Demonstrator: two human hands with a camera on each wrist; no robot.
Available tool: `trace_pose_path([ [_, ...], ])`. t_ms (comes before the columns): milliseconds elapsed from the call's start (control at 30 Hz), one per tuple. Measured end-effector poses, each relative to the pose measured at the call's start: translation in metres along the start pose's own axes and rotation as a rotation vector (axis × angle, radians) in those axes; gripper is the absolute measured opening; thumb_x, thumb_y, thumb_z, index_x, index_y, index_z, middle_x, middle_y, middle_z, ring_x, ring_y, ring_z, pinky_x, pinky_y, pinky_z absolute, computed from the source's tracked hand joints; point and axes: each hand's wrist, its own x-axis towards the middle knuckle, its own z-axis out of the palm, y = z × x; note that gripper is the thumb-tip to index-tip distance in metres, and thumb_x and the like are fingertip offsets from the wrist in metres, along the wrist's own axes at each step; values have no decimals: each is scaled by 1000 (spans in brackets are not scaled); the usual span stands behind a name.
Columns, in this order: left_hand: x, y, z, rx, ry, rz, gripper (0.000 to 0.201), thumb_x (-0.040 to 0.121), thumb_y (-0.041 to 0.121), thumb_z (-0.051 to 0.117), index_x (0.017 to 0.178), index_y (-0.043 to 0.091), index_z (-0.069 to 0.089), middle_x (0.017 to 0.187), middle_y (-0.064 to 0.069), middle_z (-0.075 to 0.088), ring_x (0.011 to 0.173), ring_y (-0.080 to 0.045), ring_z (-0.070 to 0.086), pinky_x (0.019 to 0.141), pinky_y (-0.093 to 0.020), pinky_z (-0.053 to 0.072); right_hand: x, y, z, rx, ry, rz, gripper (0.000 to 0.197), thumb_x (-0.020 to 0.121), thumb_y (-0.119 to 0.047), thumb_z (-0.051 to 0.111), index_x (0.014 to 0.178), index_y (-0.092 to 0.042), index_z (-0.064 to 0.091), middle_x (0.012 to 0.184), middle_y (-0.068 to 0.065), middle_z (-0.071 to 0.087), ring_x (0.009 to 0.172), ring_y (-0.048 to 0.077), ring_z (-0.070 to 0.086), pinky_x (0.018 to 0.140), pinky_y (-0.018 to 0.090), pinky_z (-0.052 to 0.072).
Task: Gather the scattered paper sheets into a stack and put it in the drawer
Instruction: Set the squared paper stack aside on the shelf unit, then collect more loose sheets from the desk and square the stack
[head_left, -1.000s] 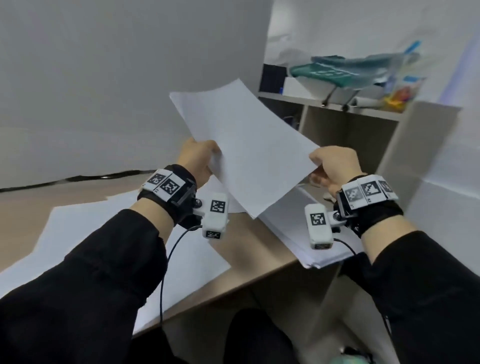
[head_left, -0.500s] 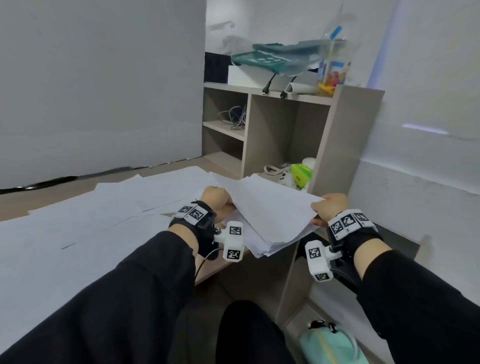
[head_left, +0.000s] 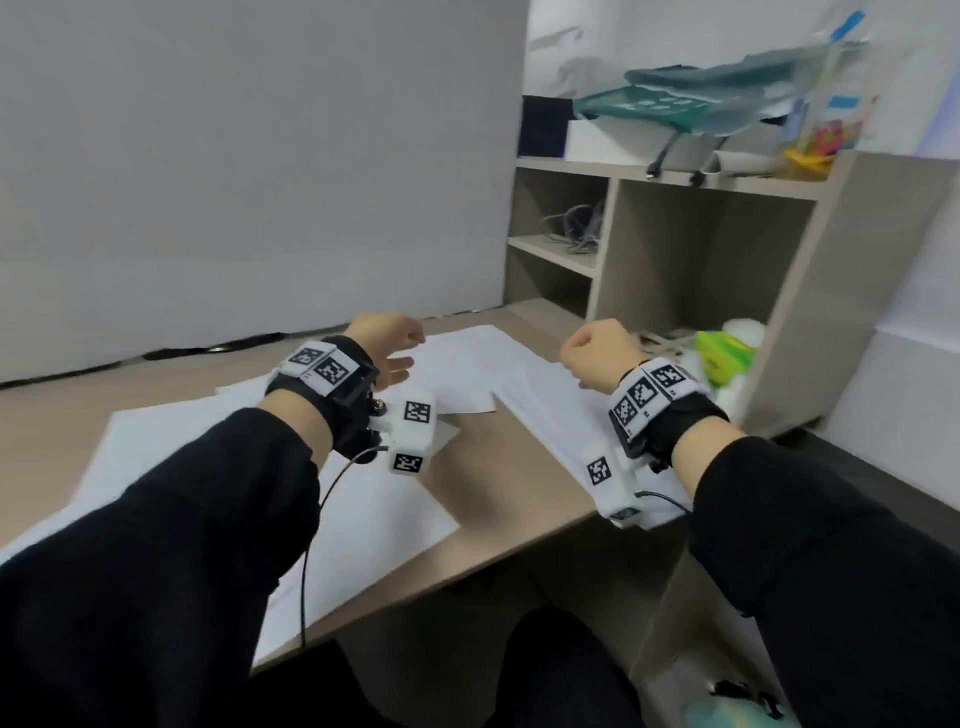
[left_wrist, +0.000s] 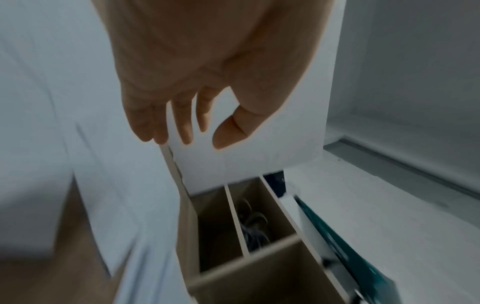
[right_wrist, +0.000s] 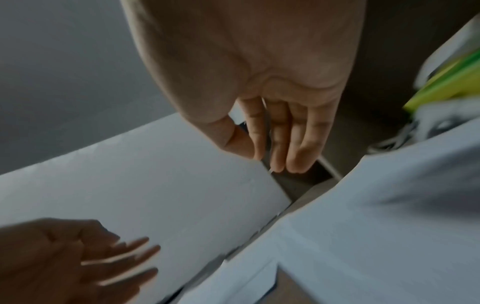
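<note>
White paper sheets lie scattered over the wooden desk (head_left: 498, 467). A large sheet (head_left: 249, 483) covers the left side and another sheet (head_left: 462, 358) lies at the centre back. A stack of sheets (head_left: 545, 421) rests at the desk's right edge. My left hand (head_left: 389, 348) hovers over the centre sheet with its fingers (left_wrist: 182, 123) relaxed and holds nothing. My right hand (head_left: 597, 353) hangs above the stack's far end, its fingers (right_wrist: 275, 144) loosely straight and empty. The right wrist view shows the stack (right_wrist: 376, 226), the centre sheet (right_wrist: 142, 185) and my left hand (right_wrist: 78, 263).
A beige shelf unit (head_left: 810, 291) stands right of the desk, with cables (head_left: 582, 228) and a green object (head_left: 724, 353) in its compartments and teal items (head_left: 675, 98) on top. A grey wall (head_left: 260, 156) runs behind. A teal bag (head_left: 727, 714) lies on the floor.
The sheet that both hands held up in the air has gone down onto the stack at the right. Both hands have let go and lifted off the paper.
</note>
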Motion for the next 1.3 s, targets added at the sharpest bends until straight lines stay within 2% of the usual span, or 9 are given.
trace_pose_path([
  [100,0,0,-71,215,167,10,6,92,10,64,97,8,66,123,-8,67,101,-26,62,82,-36,48,15,-33,58,-60,-269,-62,24,80,-8,58,92,9,69,81,18,70,76,30,69,71,38,60],
  [200,-6,-15,-142,598,292,-32,43,84,21,79,120,0,67,125,-15,67,95,-28,62,64,-32,49,23,-62,103,-192,-400,-118,33,82,-14,67,108,7,68,101,19,73,95,35,69,84,41,56],
  [300,-14,-31,-186,990,165,-125,88,71,46,88,141,6,52,140,-12,58,127,-32,55,106,-43,46,33,-83,135,-301,-463,-169,50,85,-23,68,127,3,60,132,20,60,121,37,57,104,47,47],
  [400,-21,-48,-209,1243,-42,-254,160,24,82,85,160,28,20,158,1,41,146,-23,38,121,-45,29,40,-98,158,-439,-583,-182,76,85,-45,67,146,-9,41,152,11,40,136,32,42,110,44,38],
  [567,-17,-66,-218,1493,-98,-386,149,40,84,80,159,38,3,162,-4,32,141,-31,42,113,-48,39,43,-116,188,-558,-724,-231,88,83,-62,61,148,-9,34,154,10,36,136,31,40,109,42,36],
  [800,3,-64,-242,1434,129,-414,147,56,85,74,160,28,-14,168,-16,-3,154,-39,13,121,-57,23,10,-162,210,-589,-824,-422,71,83,-55,65,140,-19,44,142,1,47,122,26,50,93,39,44],
  [1000,23,-67,-250,1374,149,-385,147,56,84,75,160,25,-10,168,-14,0,154,-37,13,120,-55,22,-15,-190,224,-575,-851,-574,72,88,-54,62,148,-23,38,152,-1,39,136,24,41,110,38,33],
  [1167,22,-39,-286,1082,213,-324,117,72,76,71,160,16,23,162,-8,34,148,-28,33,121,-42,24,38,-177,207,-407,-648,-334,61,89,-48,63,135,-10,55,141,6,52,128,26,50,106,35,37],
  [1300,27,-42,-317,915,320,-478,110,87,74,54,151,-12,27,154,-33,34,143,-47,35,117,-50,32,95,-132,204,-506,-527,-70,60,82,-46,62,129,-9,58,138,13,55,123,34,53,102,43,45],
])
